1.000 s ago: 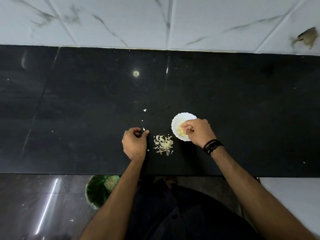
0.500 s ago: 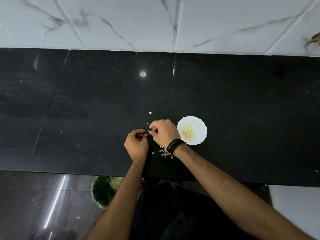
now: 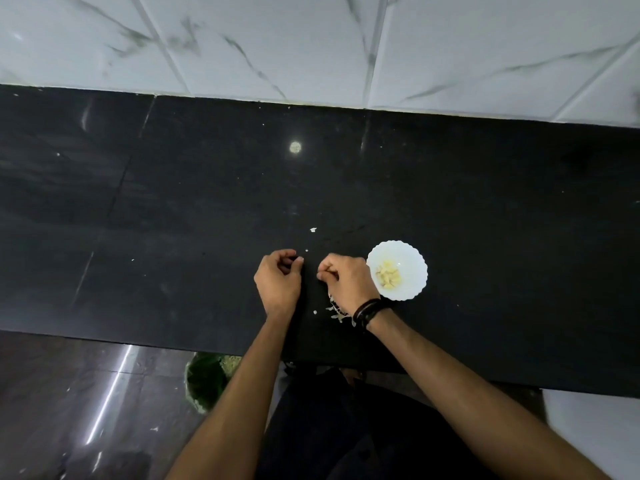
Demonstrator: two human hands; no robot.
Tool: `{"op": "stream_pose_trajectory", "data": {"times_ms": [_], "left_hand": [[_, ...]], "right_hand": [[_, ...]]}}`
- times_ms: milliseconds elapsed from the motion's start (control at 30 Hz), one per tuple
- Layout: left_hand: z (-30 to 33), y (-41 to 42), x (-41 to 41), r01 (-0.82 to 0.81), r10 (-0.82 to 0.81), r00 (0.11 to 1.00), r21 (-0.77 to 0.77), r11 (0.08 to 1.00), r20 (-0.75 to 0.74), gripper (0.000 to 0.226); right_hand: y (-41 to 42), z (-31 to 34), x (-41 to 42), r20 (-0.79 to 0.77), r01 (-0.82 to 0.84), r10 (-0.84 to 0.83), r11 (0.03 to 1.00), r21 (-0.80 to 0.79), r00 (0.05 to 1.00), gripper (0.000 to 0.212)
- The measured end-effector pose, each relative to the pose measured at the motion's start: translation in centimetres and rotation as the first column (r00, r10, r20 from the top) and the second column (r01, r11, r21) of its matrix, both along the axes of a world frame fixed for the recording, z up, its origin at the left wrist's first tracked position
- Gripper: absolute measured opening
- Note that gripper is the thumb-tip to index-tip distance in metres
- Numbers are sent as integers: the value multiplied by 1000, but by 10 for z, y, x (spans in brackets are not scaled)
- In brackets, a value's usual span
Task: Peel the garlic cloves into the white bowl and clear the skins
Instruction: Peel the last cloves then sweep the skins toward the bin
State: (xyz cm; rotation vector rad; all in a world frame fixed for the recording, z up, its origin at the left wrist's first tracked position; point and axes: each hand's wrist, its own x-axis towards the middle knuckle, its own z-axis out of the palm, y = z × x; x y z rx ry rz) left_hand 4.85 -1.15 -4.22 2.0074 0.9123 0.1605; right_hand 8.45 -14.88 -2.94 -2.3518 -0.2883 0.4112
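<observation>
**Right hand off the bowl, both hands over loose skin flecks**

Since one second earlier, the right hand (image 3: pixel 348 280) had left the white bowl (image 3: pixel 415 263) and crossed to the left, stopping just beside the left hand (image 3: pixel 278 280); the bowl sat uncovered on the black desk (image 3: pixel 485 209). The right fingers (image 3: pixel 325 273) were curled with tips pressed together, apparently pinching a pale fleck at the desk surface. The left fingers (image 3: pixel 292 263) were curled with thumb against fingertip; whether they held anything could not be told.

Risks, as judged: the right wrist lay over the skin pile (image 3: pixel 336 311), so a careless sweep could scatter it or carry skins into the bowl. Single flecks (image 3: pixel 313 230) lay apart from the pile and could be missed. Skins pushed past the near edge might miss the green bin (image 3: pixel 204 382) below.

Condition of goods: the peeled cloves (image 3: pixel 389 276) lay heaped in the bowl's middle, pale yellow and glossy, no skin visible on them.
</observation>
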Motion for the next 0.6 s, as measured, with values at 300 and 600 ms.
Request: {"op": "stream_pose_trajectory", "data": {"times_ms": [300,600], "left_hand": [[22,-28,4,98,-10,987,-558,824,159,11],[24,-34,-8,169,-43,977,-636,753,209,13]], "right_hand": [[-19,25,-1,-330,370,-237,823,432,914,17],[-32,32,-7,-387,438,-272,779,449,881,11]]}}
